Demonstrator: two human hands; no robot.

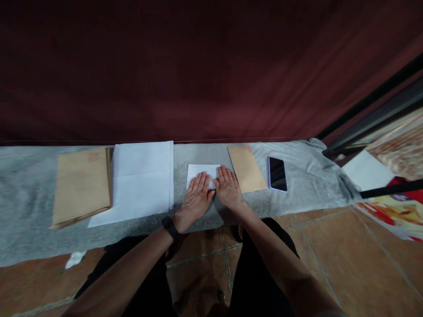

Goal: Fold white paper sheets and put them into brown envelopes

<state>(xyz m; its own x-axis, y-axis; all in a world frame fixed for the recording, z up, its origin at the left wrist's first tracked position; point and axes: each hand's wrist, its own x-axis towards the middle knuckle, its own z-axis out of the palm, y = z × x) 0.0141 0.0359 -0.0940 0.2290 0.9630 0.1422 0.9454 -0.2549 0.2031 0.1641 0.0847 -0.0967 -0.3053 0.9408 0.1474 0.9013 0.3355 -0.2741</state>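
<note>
A small white piece of paper, seemingly folded, lies on the grey cloth in front of me. My left hand rests flat on its left part, fingers stretched out. On its right end lies my right hand, also flat with the fingers extended. The lower part of the paper is hidden under both hands. Just right of my right hand is a single brown envelope. Left of my hands lies a stack of large white sheets, partly beneath a pile of brown envelopes.
A phone with a dark screen lies right of the single envelope. The grey cloth covers a narrow surface against a dark red curtain. A dark metal frame and a colourful printed sheet are at the right. White scrap lies on the tiled floor.
</note>
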